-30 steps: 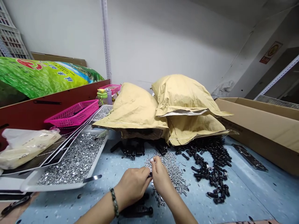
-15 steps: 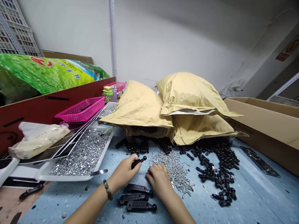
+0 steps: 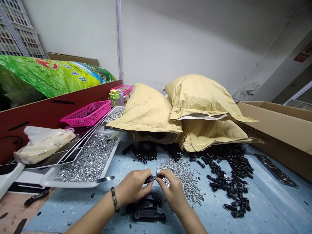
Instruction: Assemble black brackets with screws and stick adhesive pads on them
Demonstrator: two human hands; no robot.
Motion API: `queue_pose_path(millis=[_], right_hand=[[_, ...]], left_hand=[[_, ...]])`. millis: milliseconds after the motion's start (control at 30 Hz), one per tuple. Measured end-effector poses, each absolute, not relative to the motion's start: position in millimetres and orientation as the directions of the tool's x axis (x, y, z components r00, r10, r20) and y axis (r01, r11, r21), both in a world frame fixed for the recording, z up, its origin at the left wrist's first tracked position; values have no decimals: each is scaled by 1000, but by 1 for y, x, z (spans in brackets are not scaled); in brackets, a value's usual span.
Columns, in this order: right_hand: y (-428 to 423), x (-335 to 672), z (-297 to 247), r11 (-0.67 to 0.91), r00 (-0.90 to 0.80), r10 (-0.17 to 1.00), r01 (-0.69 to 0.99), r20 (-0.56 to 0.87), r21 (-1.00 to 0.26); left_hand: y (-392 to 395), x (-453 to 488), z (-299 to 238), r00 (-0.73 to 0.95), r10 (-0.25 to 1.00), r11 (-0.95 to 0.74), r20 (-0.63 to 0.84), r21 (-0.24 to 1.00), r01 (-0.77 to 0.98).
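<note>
Black plastic part (image 3: 151,179), one, held over the table's edge area between both hands: left hand (image 3: 133,187) grasping one end, right hand (image 3: 171,189) pinching the other; loose silver screws (image 3: 184,178) just beside.

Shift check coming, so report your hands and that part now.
Left hand and right hand both gripping black part. Loose screws beside right hand. More black parts just below.

Black bracket (image 3: 150,179), silver screws (image 3: 184,178), pink basket (image 3: 85,113)
</note>
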State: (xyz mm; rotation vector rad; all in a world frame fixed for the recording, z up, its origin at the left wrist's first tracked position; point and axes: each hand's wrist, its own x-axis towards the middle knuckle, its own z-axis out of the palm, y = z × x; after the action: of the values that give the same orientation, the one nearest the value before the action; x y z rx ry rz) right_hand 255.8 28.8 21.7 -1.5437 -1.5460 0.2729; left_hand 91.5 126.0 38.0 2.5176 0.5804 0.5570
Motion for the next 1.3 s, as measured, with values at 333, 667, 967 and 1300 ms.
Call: queue_pose_path(millis=[333, 667, 967, 1300], right_hand=[[44, 259, -1, -96, 186, 939, 950, 291, -298], [35, 258, -6, -74, 161, 948, 950, 275, -303], [33, 266, -9, -73, 158, 944, 957, 290, -281], [22, 270, -25, 112, 89, 902, 897, 422, -428]], left_hand=[[138, 85, 43, 646, 732, -574, 216, 705, 416], [145, 89, 35, 725, 664, -577, 181, 741, 344], [149, 105, 23, 807, 570, -647, 156, 691, 324], [144, 117, 7, 907, 406, -771, 117, 576, 271]])
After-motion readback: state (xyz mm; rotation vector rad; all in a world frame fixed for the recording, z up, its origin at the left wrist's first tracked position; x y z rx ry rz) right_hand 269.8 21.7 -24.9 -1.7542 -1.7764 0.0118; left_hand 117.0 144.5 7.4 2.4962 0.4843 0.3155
